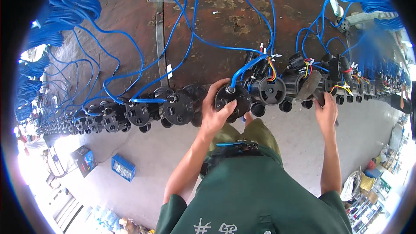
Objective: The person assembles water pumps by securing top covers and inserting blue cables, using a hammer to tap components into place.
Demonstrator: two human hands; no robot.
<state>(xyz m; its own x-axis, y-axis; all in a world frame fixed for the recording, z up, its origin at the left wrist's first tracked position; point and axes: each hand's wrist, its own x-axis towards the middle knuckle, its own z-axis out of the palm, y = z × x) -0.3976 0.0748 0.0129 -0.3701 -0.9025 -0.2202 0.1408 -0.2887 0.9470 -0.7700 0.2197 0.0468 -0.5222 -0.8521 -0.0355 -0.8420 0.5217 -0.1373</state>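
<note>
1. Left hand: curled around the rim of a black, round, plastic-looking end cap, thumb pressed on its face, fingers over the upper left side.
2. Cap sits at the near edge of the dark reddish-brown, scuffed desk, roughly mid-row, face toward the person; body behind it mostly hidden.
3. Thick bright-blue cable runs from the top of the cap up and right.
4. Right hand: closed around the dark handle of a hammer-like tool with a grey-brown blocky head; exact tool type can't be told. Tool head lies over the black cylinders right of the cap; contact unclear.
5. Just right of the cap: open black cylinder with a round slotted face, red and yellow wires on top.
6. Left of the cap: black capped cylinders in a long row along the desk edge, blue cables trailing back over the desk.
7. Blue cable coils at far left, more at upper right.
8. Grey floor below, blue rectangular bin on it.
</note>
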